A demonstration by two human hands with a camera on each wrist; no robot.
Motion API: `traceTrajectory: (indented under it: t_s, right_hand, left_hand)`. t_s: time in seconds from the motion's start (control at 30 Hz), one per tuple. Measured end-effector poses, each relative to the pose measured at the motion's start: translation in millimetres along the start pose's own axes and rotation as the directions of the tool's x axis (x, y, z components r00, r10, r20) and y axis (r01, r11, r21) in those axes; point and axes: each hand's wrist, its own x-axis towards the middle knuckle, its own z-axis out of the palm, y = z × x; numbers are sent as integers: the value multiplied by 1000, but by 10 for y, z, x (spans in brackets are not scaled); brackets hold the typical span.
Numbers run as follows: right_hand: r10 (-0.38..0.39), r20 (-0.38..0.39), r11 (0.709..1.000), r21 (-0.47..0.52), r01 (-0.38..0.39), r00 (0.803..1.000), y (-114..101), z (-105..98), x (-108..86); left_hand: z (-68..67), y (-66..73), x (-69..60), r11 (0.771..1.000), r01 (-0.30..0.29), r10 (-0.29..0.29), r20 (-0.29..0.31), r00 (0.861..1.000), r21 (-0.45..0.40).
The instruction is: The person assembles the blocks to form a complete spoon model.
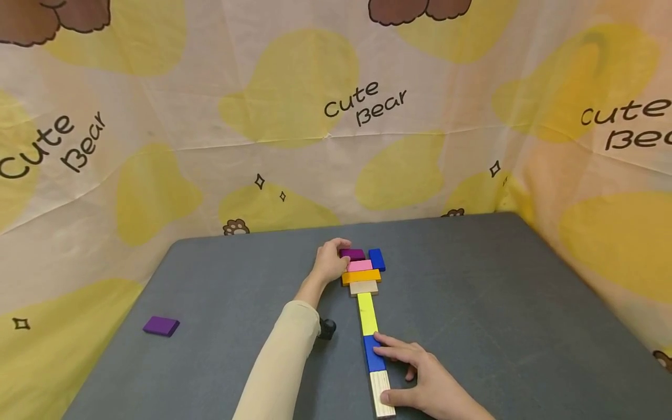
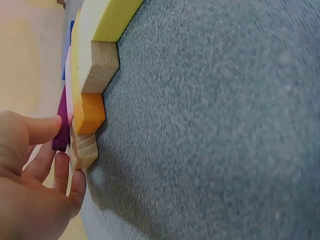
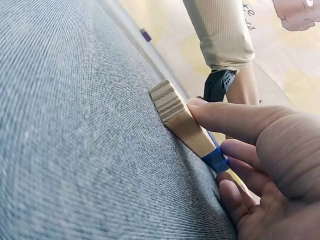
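At the far end of a line of coloured wooden blocks, my left hand [image 1: 329, 261] pinches a purple block [image 1: 354, 254] between thumb and fingers. That block lies beside a pink block [image 1: 360, 265], with a plain wood block [image 2: 85, 149] below in the left wrist view. Orange [image 1: 361, 277] and beige [image 1: 363, 287] blocks lie crosswise nearer me. A yellow-green block [image 1: 367, 314], a blue block [image 1: 375, 356] and a pale wood block [image 1: 381, 394] continue lengthwise. My right hand [image 1: 427, 376] touches the pale block with its thumb and the blue one with its extended fingers.
Another blue block [image 1: 377, 260] lies lengthwise right of the pink one. A separate purple block [image 1: 161, 326] lies on the left of the grey table [image 1: 514, 303]. Behind the table hangs a printed cloth [image 1: 294, 87]. A black wrist device [image 1: 328, 329] shows at my left sleeve.
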Motion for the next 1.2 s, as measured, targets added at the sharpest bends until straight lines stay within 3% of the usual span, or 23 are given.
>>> traceTrajectory:
  t_s: [0.57, 1.2]
  right_hand:
    - [-9, -3, 1000, -1, 9, 1000, 22, 0, 8]
    - [-1, -4, 1000, -11, 1, 1000, 22, -1, 0]
  left_hand:
    - [77, 37, -11, 998, 45, -45, -7, 999, 34]
    - [112, 10, -26, 999, 23, -22, -7, 1000, 37]
